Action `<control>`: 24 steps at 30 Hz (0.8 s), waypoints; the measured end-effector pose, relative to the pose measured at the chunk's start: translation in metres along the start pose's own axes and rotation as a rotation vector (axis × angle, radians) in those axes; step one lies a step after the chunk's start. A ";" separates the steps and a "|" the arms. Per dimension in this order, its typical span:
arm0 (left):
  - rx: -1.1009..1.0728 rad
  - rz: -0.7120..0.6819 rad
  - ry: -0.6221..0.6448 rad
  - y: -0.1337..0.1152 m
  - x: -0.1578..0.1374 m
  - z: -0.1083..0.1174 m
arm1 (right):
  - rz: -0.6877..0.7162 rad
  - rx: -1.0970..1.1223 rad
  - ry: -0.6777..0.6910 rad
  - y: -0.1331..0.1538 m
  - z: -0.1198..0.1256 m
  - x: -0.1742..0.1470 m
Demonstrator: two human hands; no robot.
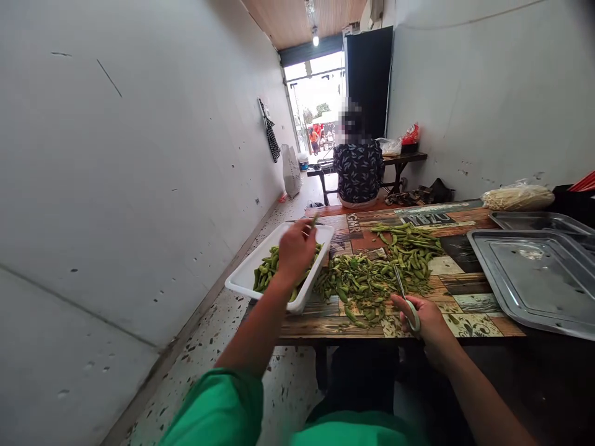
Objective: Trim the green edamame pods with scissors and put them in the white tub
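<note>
My left hand (pixel 296 253) is above the white plastic tub (pixel 246 274), its fingers pinching a green edamame pod (pixel 314 220). More edamame pods (pixel 266 270) lie inside the tub, partly hidden by my hand and forearm. In my right hand (pixel 425 319) is a pair of scissors (pixel 413 314) with pale handles, blades pointing away from me toward the pods. Beside the tub a loose heap of trimmed bits and pods (pixel 357 282) covers the tabletop. Behind it, to the right, sits a pile of whole-looking pods (pixel 411 248).
Metal trays (pixel 534 279) stand at the table's right, near a bag of pale noodle-like strands (pixel 518 197). A person (pixel 357 170) in a dark patterned top sits ahead, back turned, by another table (pixel 404 160). A white wall (pixel 139 186) runs close on the left.
</note>
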State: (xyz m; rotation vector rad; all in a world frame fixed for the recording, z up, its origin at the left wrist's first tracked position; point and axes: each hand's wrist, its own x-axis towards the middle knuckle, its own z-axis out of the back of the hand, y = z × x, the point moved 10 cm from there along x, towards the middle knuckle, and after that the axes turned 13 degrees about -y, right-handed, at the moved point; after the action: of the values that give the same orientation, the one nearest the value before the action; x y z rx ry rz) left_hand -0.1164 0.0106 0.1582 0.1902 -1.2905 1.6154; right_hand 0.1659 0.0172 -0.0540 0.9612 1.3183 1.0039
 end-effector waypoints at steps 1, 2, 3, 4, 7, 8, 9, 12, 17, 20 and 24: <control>0.176 -0.061 -0.067 0.008 0.020 0.014 | 0.000 0.020 -0.013 -0.001 0.004 0.001; 0.340 -0.097 -0.078 0.018 0.038 0.019 | 0.000 0.039 -0.026 -0.002 0.007 0.002; 0.480 -0.114 -0.008 0.030 0.052 0.014 | -0.002 0.053 -0.036 -0.003 0.010 0.003; 0.591 -0.123 0.115 0.043 0.060 0.003 | -0.004 0.066 -0.049 -0.004 0.013 0.005; 0.734 -0.217 0.347 0.050 0.060 -0.032 | -0.018 0.111 -0.095 -0.004 0.022 0.008; 0.714 -0.272 0.362 0.039 0.054 -0.044 | -0.020 0.131 -0.113 -0.003 0.025 0.009; 0.670 -0.323 0.380 0.024 0.043 -0.058 | -0.020 0.155 -0.127 -0.002 0.028 0.010; 0.440 -0.399 0.581 -0.021 -0.009 -0.117 | 0.000 0.241 -0.151 0.003 0.035 0.012; -0.119 -0.360 0.793 -0.077 -0.088 -0.203 | 0.018 0.211 -0.167 0.003 0.039 0.013; -0.261 -0.303 0.837 -0.079 -0.109 -0.233 | 0.042 0.175 -0.157 0.004 0.039 0.012; -0.203 -0.587 0.810 -0.086 -0.123 -0.244 | 0.068 0.123 -0.151 0.005 0.039 0.013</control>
State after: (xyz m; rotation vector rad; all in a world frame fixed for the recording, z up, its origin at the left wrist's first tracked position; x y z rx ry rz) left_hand 0.1149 0.1246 0.0320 -0.1897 -0.6604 0.8873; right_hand 0.2045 0.0320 -0.0518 1.1598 1.2391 0.8914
